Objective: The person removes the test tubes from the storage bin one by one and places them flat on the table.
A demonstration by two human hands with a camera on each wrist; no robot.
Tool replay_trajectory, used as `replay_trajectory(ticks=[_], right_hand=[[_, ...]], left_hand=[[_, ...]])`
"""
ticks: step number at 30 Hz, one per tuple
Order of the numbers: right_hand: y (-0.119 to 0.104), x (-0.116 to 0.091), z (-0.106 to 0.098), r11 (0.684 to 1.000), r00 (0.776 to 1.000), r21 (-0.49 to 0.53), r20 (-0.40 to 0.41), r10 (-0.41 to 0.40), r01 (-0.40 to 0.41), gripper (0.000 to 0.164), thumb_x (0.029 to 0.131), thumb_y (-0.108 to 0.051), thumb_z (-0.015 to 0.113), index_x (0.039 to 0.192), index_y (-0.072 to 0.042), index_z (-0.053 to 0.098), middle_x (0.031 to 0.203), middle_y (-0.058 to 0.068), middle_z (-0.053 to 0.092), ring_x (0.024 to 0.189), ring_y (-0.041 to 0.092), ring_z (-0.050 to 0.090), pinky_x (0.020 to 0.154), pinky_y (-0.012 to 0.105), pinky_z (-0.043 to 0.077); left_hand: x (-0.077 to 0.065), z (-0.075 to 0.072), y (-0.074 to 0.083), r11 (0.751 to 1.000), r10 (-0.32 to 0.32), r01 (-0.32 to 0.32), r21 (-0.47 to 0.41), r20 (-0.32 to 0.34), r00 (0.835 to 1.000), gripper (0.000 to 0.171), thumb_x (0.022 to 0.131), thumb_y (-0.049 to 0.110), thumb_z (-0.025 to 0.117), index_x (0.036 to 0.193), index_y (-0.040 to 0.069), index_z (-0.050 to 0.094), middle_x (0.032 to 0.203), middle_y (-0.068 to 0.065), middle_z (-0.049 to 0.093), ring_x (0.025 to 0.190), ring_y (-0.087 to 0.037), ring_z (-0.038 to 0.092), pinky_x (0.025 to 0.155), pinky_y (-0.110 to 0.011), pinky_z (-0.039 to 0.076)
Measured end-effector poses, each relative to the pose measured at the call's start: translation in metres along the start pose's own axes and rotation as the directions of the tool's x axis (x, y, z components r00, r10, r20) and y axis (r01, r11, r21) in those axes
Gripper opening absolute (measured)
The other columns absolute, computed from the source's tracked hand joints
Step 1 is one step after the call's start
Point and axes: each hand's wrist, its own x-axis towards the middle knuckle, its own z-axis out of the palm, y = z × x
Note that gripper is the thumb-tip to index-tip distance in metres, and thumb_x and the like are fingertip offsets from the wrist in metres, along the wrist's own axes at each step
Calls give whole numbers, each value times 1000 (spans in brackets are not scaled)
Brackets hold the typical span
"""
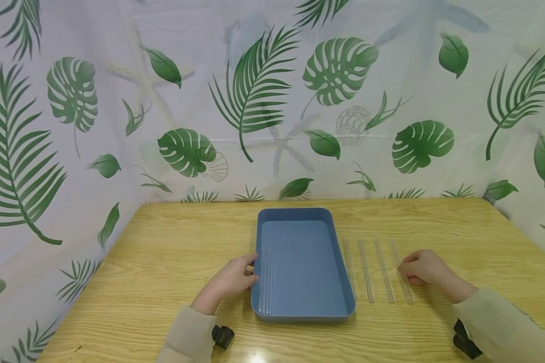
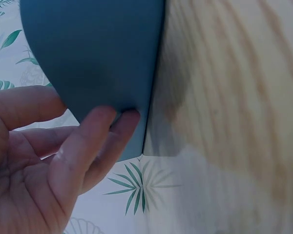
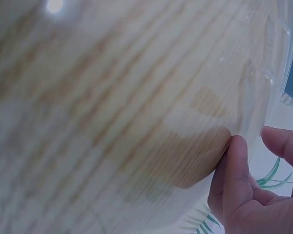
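Observation:
A blue rectangular tray (image 1: 302,319) lies on the table. In the head view, my left hand (image 1: 230,279) is at the tray's left side, thumb and index fingertips right at the rim. The left wrist view shows fingertips of the left hand (image 2: 63,156) touching the outer wall of the tray (image 2: 97,53). My right hand (image 1: 424,267) pinches the rightmost clear test tube (image 1: 407,291) near its middle. In the right wrist view, this tube (image 3: 254,97) runs between thumb and fingers of the right hand (image 3: 254,190). Clear test tubes (image 1: 265,290) lie lengthwise along the tray's left inner wall.
More clear test tubes (image 1: 367,282) lie side by side between the tray and my right hand, rounded ends toward me. The wooden table (image 1: 186,237) meets a leaf-printed curtain (image 1: 263,166) at the back.

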Motion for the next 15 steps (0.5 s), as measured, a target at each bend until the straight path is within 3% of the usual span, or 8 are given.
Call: replay_trajectory(ticks=[15], right_hand=[[-2,-1,-4,1000,1000,1,3,4,-4,37,83,-7,52,102,23,44,77,13,54,64,14,54,58,29,52]], left_hand=[[0,-2,4,1000,-15,15,2,0,1000,51,85,-6,48,130,-16,26,120,-31,44,95,-34,56,64,-32,52]])
